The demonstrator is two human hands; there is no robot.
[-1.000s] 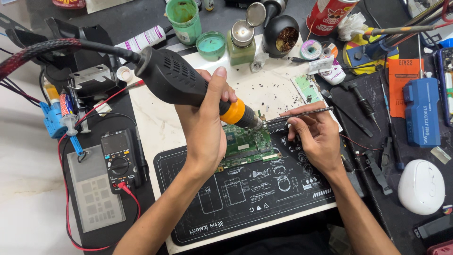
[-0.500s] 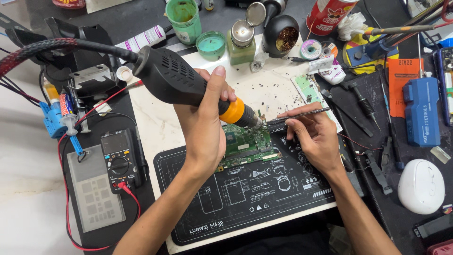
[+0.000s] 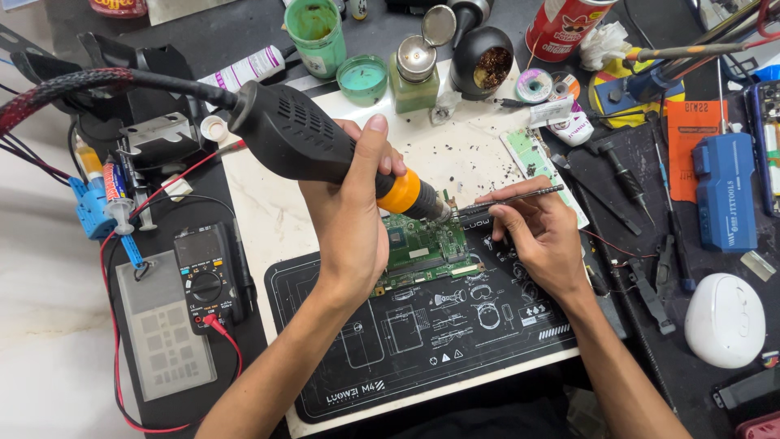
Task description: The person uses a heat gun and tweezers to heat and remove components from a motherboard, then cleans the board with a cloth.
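My left hand (image 3: 353, 213) is wrapped around a black hot-air tool (image 3: 292, 134) with an orange collar, its metal nozzle aimed down at the top edge of a green circuit board (image 3: 422, 248). The board lies on a black printed work mat (image 3: 422, 341). My right hand (image 3: 540, 236) pinches thin metal tweezers (image 3: 512, 199), whose tips reach left to the board right beside the nozzle. A braided cable runs from the tool off to the upper left.
A multimeter (image 3: 205, 276) with red leads lies left of the mat, a grey stencil plate (image 3: 166, 337) below it. Behind stand a green cup (image 3: 315, 32), a green dish (image 3: 362, 79), a flux bottle (image 3: 416, 77) and a brass-wool tip cleaner (image 3: 485, 61). Screwdrivers, a blue tool case (image 3: 725, 191) and a white mouse (image 3: 725, 319) lie right.
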